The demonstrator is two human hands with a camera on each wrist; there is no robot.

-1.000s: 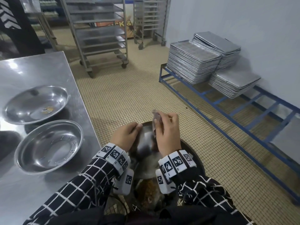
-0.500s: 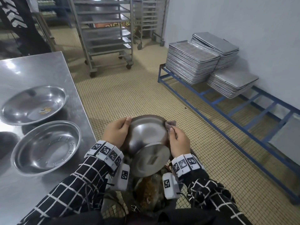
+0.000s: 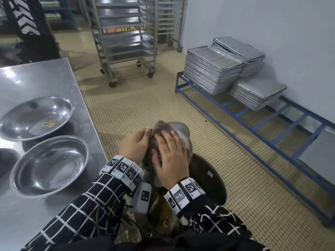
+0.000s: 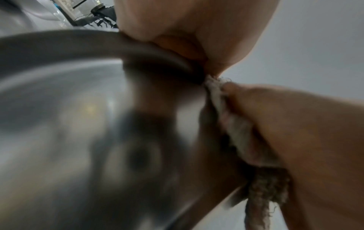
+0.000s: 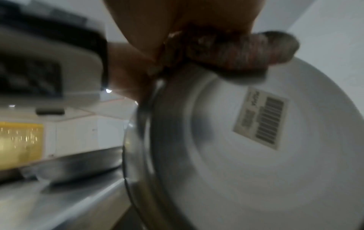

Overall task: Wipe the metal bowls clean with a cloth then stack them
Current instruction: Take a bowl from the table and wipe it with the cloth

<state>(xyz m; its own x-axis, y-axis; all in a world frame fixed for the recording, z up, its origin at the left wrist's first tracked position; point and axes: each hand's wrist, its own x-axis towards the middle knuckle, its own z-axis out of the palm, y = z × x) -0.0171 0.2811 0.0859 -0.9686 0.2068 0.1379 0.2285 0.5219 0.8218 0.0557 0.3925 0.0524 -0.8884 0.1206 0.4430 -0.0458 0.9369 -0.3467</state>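
Bowl (image 3: 183, 140) held tilted on edge over bin (image 3: 210, 180), between both hands. Left hand (image 3: 135, 147) grips near-left rim, fingers curled. Right hand (image 3: 170, 160) spread flat, pressing cloth (image 3: 161, 126) into bowl. Left, on table (image 3: 45, 78): two bowls (image 3: 49, 164), apart, unstacked; left hand nearer them.

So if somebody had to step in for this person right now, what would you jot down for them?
Left hand grips the rim of the round metal bowl, held over the dark bin.
Right hand presses the grey-brown cloth against that bowl, fingers spread.
Two shallow metal bowls sit side by side on the steel table, unstacked.
Done: none visibly.
Left: finish wiping, stack all three.
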